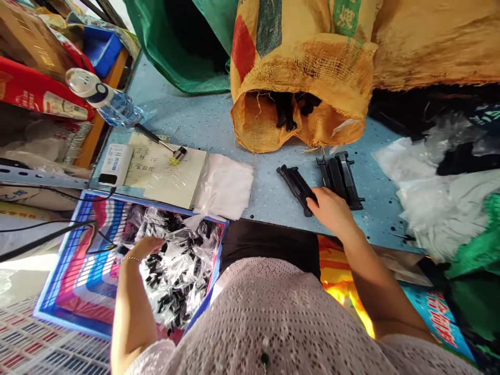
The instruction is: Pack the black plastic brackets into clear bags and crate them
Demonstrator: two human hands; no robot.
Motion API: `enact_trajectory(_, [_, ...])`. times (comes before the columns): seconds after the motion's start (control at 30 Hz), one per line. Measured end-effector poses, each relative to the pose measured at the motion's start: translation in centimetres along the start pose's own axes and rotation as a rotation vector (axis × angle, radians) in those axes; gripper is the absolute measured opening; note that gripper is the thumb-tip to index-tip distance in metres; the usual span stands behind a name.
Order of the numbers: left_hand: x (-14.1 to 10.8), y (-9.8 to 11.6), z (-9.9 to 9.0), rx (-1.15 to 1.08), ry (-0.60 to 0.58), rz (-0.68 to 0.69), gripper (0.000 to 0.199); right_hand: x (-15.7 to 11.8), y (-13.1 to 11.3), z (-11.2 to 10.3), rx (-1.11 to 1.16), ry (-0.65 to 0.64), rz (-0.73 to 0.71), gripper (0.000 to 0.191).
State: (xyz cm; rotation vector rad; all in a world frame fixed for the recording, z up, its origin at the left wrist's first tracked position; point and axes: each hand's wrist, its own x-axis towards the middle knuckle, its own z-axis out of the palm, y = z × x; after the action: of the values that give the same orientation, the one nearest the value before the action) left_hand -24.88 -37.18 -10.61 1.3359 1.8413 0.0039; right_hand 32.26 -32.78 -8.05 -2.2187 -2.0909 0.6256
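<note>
Black plastic part [294, 188] on the blue speckled tabletop [267, 200], right hand's [332, 211] thumb and fingers at its near end; gripping or just touching, cannot tell. Left hand [150, 247] over the blue basket [74, 325], fingers at clear plastic bags [179, 265] with small black pieces among them; can't tell if it grasps any. Group of black parts [339, 179] just beyond the right hand, partly covered by it. Yellow woven sack [304, 62] right behind, mouth facing the person, black pieces inside; green sack [156, 36] beside it. Left of the part: white flat bags [226, 182], then notepad [175, 190] with black-handled tool [158, 139] on top, white device [116, 164], water bottle [119, 107]. White and clear bag pile [433, 203] fills the right side. Part itself: long, narrow, ridged lengthwise, lying slanted, near end hidden; grouped ones similar, side by side, small stubs at ends.
</note>
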Motion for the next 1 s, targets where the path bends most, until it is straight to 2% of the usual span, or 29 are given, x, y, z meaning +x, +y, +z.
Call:
enact_trajectory(0.07, [-0.2, 5.1, 1.1, -0.176, -0.228, 0.129, 0.042, 0.6, 0.2, 0.9, 0.346, -0.032, 0.013, 0.024])
enact_trajectory(0.1, [-0.2, 8.2, 2.2, -0.278, -0.329, 0.240, 0.043, 0.9, -0.2, 1.5, 0.559, -0.068, 0.015, 0.025])
enact_trajectory(0.13, [0.0, 11.6, 3.5, -0.329, -0.345, 0.391, 0.041, 1.2, -0.9, 2.1, 0.768, -0.110, 0.022, 0.028])
enact_trajectory(0.17, [0.4, 15.0, 5.2, -0.336, -0.250, 0.533, 0.037, 1.5, -1.9, 2.7, 0.953, -0.151, 0.035, 0.031])
enact_trajectory(0.2, [1.2, 18.2, 6.9, -0.306, -0.061, 0.622, 0.031, 1.8, -2.9, 3.3, 1.102, -0.185, 0.050, 0.034])
enact_trajectory(0.23, [2.1, 21.0, 8.5, -0.234, 0.165, 0.661, 0.027, 2.1, -4.0, 3.7, 1.212, -0.212, 0.066, 0.036])
enact_trajectory(0.27, [3.2, 23.2, 10.0, -0.132, 0.341, 0.655, 0.023, 2.2, -4.9, 4.0, 1.291, -0.231, 0.079, 0.036])
enact_trajectory(0.33, [5.5, 25.6, 11.8, 0.031, 0.424, 0.619, 0.011, 2.4, -5.9, 4.2, 1.405, -0.256, 0.102, 0.035])
enact_trajectory(0.4, [7.1, 25.7, 11.9, -0.003, 0.355, 0.589, 0.010, 2.3, -6.1, 3.9, 1.501, -0.268, 0.117, 0.033])
enact_trajectory(0.53, [7.6, 23.5, 9.9, -0.484, 0.173, 0.482, 0.016, 2.4, -6.5, 3.0, 1.673, -0.433, 0.097, 0.030])
enact_trajectory(0.6, [7.2, 23.1, 9.4, -0.664, 0.118, 0.430, 0.026, 3.0, -8.1, 3.1, 1.748, -0.537, 0.072, 0.029])
enact_trajectory(0.7, [6.6, 23.3, 9.6, -0.735, 0.101, 0.452, 0.027, 4.7, -11.2, 4.1, 1.796, -0.611, 0.059, 0.029])
enact_trajectory(0.73, [6.4, 23.3, 9.6, -0.723, 0.137, 0.468, 0.024, 5.3, -12.0, 4.6, 1.800, -0.609, 0.068, 0.029])
enact_trajectory(0.8, [6.0, 22.9, 9.3, -0.635, 0.282, 0.522, 0.016, 6.3, -12.8, 5.5, 1.799, -0.577, 0.101, 0.027])
enact_trajectory(0.87, [5.6, 22.1, 8.6, -0.409, 0.432, 0.625, 0.003, 6.7, -12.6, 6.0, 1.788, -0.537, 0.144, 0.026])
enact_trajectory(0.93, [5.2, 21.5, 7.9, -0.123, 0.485, 0.723, 0.023, 6.3, -11.7, 5.8, 1.766, -0.501, 0.172, 0.026])
enact_trajectory(1.0, [5.1, 21.2, 7.6, 0.040, 0.476, 0.761, 0.036, 5.0, -10.7, 4.9, 1.746, -0.429, 0.163, 0.029])
